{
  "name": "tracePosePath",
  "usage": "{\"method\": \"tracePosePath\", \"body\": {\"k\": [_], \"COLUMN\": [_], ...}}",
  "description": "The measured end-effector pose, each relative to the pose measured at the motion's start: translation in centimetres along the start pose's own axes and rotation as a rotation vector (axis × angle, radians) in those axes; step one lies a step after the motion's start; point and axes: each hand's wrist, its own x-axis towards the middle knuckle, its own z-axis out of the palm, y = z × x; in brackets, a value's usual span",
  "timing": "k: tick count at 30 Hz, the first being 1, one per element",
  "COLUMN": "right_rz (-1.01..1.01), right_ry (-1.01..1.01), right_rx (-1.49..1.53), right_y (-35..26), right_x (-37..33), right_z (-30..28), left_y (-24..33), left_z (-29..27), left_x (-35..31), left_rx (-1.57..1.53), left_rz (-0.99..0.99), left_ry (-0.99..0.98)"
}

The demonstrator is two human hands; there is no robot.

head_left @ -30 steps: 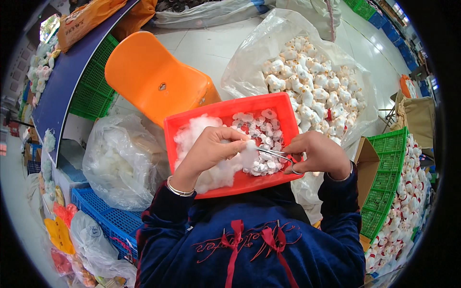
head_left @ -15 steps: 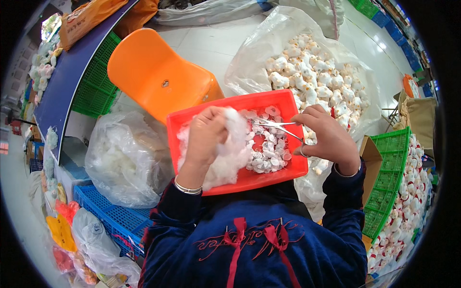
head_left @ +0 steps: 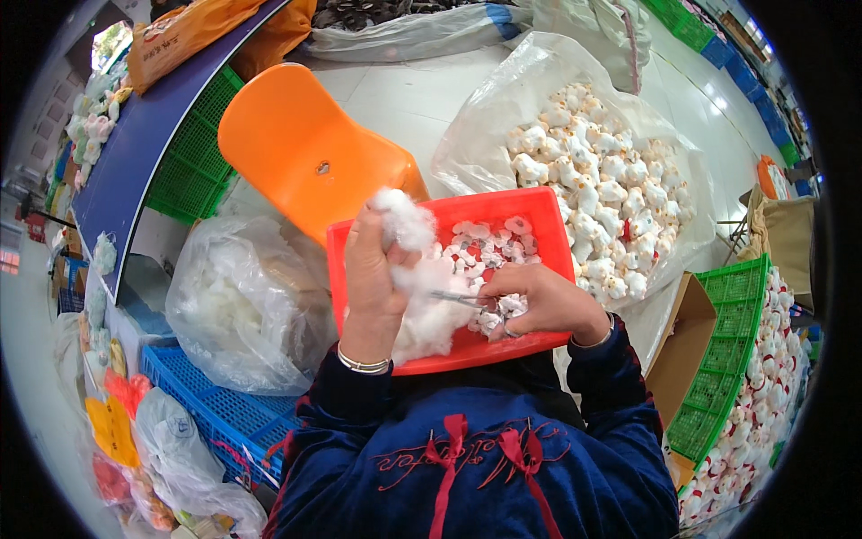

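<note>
The left hand (head_left: 375, 283) is gripping a fluffy white stuffing tuft (head_left: 407, 221) above a red plastic tray (head_left: 485, 347); the right hand (head_left: 549, 304), clasping a slim silver ring-handled tool (head_left: 454, 296), is swinging inward, nearing the tuft.

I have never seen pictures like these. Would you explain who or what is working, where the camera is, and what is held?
No robot: a person works bare-handed. The curved view comes from a fisheye camera on their head, looking down. A red rectangular plastic tray holds white fluffy stuffing at left and small whitish flat pieces at right. The left hand holds a white fluffy tuft; the right hand holds a thin silver metal tool.
</note>
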Motion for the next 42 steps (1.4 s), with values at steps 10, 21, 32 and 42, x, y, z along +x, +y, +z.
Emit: {"method": "tracePosePath", "body": {"k": [10,21,32,42], "right_rz": [0.227,0.130,0.066,0.202], "right_ry": [-0.006,0.169,0.411,0.157], "right_rx": [0.074,-0.486,-0.210,-0.538], "right_y": [-1.8,-5.3,-4.8,-5.3], "right_x": [0.5,-0.4,-3.5,-2.9], "right_z": [0.1,0.1,-3.1,-4.2], "left_y": [-2.3,-2.5,-1.1,-0.2], "left_z": [-0.7,0.2,-1.4,0.4], "left_x": [-0.2,-0.3,-0.9,-2.4], "left_rx": [-0.265,-0.068,0.249,0.697], "left_rz": [-0.185,0.018,-0.086,-0.087], "left_ry": [-0.264,0.088,0.031,-0.189]}}
